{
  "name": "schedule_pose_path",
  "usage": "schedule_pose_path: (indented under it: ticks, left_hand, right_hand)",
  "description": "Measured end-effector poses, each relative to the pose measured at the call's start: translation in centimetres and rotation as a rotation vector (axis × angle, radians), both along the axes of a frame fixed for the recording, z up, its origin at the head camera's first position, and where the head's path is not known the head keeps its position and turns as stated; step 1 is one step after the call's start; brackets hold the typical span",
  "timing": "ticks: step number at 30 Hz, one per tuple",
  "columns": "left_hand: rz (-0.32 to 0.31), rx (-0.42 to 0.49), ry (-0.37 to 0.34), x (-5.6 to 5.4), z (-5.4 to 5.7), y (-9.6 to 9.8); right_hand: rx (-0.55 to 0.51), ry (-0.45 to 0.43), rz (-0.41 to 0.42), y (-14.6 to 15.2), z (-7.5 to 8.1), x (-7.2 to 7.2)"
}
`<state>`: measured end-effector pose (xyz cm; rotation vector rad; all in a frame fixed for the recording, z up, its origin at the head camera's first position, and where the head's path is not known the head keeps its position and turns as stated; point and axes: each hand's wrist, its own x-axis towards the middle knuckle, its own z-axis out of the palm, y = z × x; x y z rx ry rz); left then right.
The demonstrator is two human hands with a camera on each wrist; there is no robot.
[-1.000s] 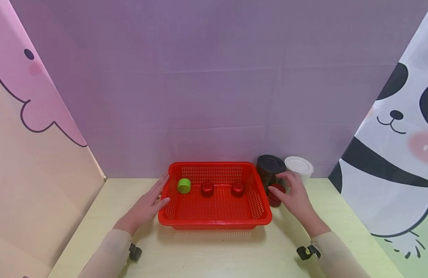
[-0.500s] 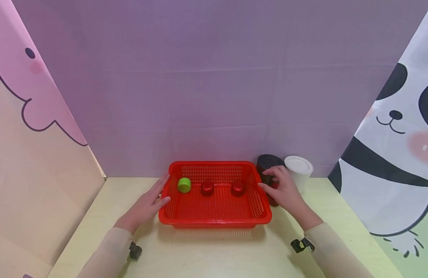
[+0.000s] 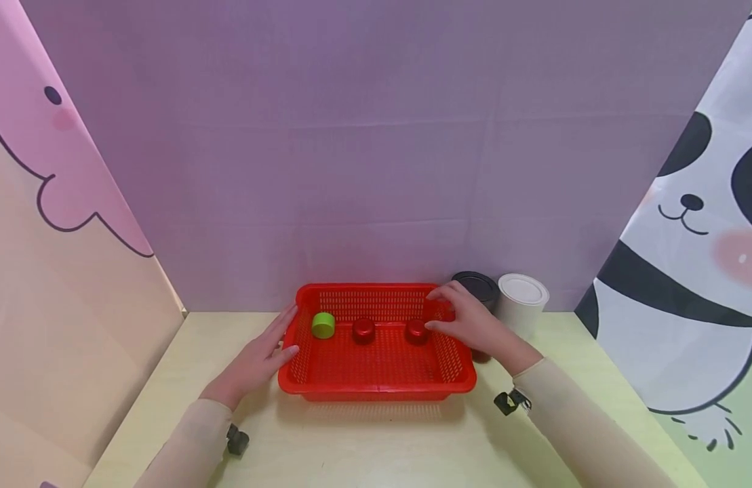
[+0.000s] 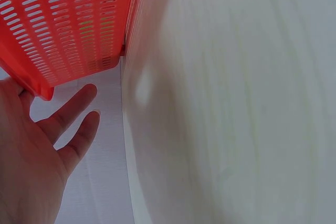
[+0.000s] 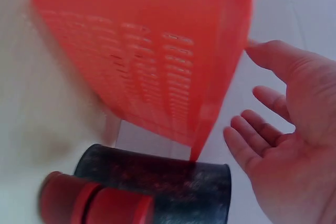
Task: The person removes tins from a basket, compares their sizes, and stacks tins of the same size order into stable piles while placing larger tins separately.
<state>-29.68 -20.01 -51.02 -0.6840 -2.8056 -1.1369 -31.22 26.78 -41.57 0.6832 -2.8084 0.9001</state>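
Observation:
A red plastic basket (image 3: 378,389) with slotted walls stands on the table. My left hand (image 3: 253,366) touches its left rim with straight, spread fingers. My right hand (image 3: 473,325) is over the basket's right side, fingers loosely bent, nothing held; in the right wrist view the palm faces the rim. Inside the basket are a short green cylinder (image 3: 323,325), a shiny red cap-like round piece (image 3: 363,331) in the middle and a similar red piece (image 3: 416,332) farther right, close to my right thumb. Outside, two stacked red round pieces (image 5: 94,200) stand beside a black canister (image 5: 157,174).
Behind my right hand, a white lidded canister (image 3: 522,305) stands next to the black one, at the back right of the basket. A purple cloth backdrop (image 3: 376,169) closes off the table's far edge. Cartoon-printed panels flank both sides.
My right hand has moved left, from the stacked red pieces beside the black canister, over the basket's right rim. The left hand, the basket and its contents look unchanged.

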Motion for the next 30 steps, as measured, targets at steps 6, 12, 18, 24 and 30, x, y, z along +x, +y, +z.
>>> schedule_pose_path:
  ticks: [6, 12, 18, 24, 30]
  left_hand:
    - [0.000, -0.007, 0.013, -0.2, -0.2, 0.0]
    - [0.002, -0.006, 0.010, -0.4, -0.5, -0.1]
    - [0.010, -0.002, -0.006, -0.4, -0.5, -0.1]
    - [0.006, -0.003, 0.009, -0.3, -0.4, -0.1]
    - [0.002, -0.006, 0.007, -0.3, -0.4, -0.1]
  right_hand:
    - [0.076, -0.128, 0.070, -1.4, 0.8, -1.2]
    - [0.147, -0.166, 0.134, -2.3, 0.8, -2.6]
    - [0.217, -0.227, 0.145, -2.4, 0.9, -3.5]
    - [0.263, -0.314, 0.117, -2.5, 1.5, -4.0]
    - [0.324, -0.373, 0.108, -3.4, 2.2, -4.4]
